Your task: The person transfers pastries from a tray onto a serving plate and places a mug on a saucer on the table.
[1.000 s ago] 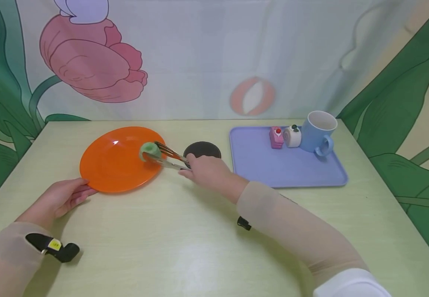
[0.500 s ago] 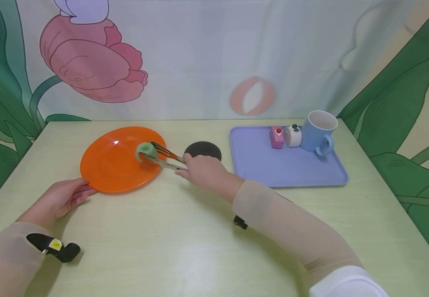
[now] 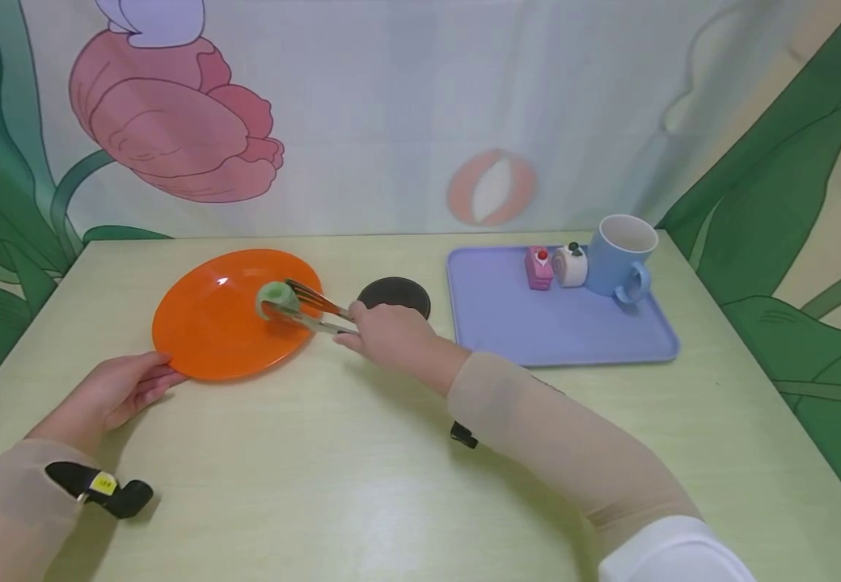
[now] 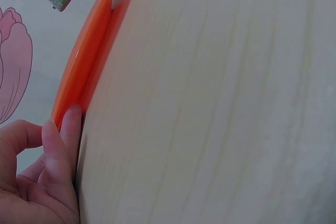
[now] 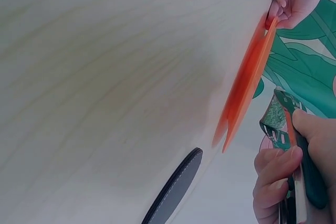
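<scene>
My left hand (image 3: pixel 125 388) pinches the near left rim of an orange plate (image 3: pixel 209 339), thumb on top and fingers under the edge, as the left wrist view (image 4: pixel 44 161) also shows. My right hand (image 3: pixel 395 339) grips a pair of metal serving tongs (image 3: pixel 319 323). Between the tong tips is a small green roll-shaped toy cake (image 3: pixel 276 297), held above the right part of the plate. In the right wrist view, the tongs (image 5: pixel 310 171) have dark green handle parts, and the cake (image 5: pixel 275 114) appears clear of the plate.
A round black coaster (image 3: pixel 395 293) lies partly behind my right hand. On the right stands a lavender tray (image 3: pixel 537 331) bearing a pink toy cake slice (image 3: pixel 539 271), a white toy cake roll (image 3: pixel 570 267) and a blue mug (image 3: pixel 613 259). A printed curtain hangs behind the table.
My right hand has moved a little to the left, carrying the tongs and green cake farther over the plate. My left hand keeps its hold on the rim.
</scene>
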Demonstrator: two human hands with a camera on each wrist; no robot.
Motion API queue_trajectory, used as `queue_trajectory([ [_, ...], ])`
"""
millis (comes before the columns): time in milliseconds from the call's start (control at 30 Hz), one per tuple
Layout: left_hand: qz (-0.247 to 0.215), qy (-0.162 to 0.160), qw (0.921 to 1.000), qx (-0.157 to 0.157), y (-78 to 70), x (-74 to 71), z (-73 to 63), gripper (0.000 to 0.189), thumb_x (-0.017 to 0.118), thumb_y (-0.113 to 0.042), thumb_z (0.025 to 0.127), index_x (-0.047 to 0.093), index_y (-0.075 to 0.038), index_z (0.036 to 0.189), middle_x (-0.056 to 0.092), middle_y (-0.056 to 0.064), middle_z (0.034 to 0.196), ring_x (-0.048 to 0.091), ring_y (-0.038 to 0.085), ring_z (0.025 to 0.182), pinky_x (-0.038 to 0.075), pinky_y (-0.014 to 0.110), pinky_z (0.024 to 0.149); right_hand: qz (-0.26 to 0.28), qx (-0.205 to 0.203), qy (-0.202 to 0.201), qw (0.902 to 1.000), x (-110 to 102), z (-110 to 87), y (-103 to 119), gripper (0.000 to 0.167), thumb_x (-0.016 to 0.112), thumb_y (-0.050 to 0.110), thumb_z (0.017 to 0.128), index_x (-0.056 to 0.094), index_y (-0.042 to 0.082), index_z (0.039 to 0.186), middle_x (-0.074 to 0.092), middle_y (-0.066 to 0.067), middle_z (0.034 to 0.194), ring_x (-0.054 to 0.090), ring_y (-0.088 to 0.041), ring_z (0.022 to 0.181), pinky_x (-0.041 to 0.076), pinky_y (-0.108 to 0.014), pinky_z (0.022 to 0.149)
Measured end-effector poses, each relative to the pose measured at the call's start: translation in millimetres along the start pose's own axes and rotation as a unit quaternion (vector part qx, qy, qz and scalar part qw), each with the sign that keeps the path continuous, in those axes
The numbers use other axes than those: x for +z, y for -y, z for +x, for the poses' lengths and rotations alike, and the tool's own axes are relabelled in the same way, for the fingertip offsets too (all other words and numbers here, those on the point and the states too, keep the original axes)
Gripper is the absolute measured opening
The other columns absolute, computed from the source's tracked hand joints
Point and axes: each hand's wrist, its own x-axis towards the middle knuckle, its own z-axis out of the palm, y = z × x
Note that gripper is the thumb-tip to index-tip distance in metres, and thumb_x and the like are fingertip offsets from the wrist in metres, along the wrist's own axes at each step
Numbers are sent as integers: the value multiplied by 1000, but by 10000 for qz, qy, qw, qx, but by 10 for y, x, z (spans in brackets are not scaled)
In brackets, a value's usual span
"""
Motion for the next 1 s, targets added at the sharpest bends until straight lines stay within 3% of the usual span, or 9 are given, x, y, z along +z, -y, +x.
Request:
queue_trajectory([
  [400,-101,-27,9999,-1,12,-19,-26,75,56,-38,92,19,-4,147,70,-7,83,68,7,83,51,16,74,85,-72,54,9999,-1,34,66,44,42,53,94,49,13,110,54,1,68,53,-14,56,42,-26,46],
  [733,-57,-9,10000,4,6,-11,-2,78,56,-39,91,16,-4,148,70,-7,83,68,7,83,51,16,73,-9,-41,97,9999,-18,52,116,43,41,54,94,47,13,105,53,1,69,54,-14,57,42,-27,46],
  [1000,-67,-13,10000,1,-6,-3,-9,73,56,-38,92,21,-4,146,71,-6,83,68,8,83,51,16,73,-79,-55,88,9999,-16,79,146,43,41,55,94,49,14,106,53,1,70,53,-14,59,43,-27,45],
])
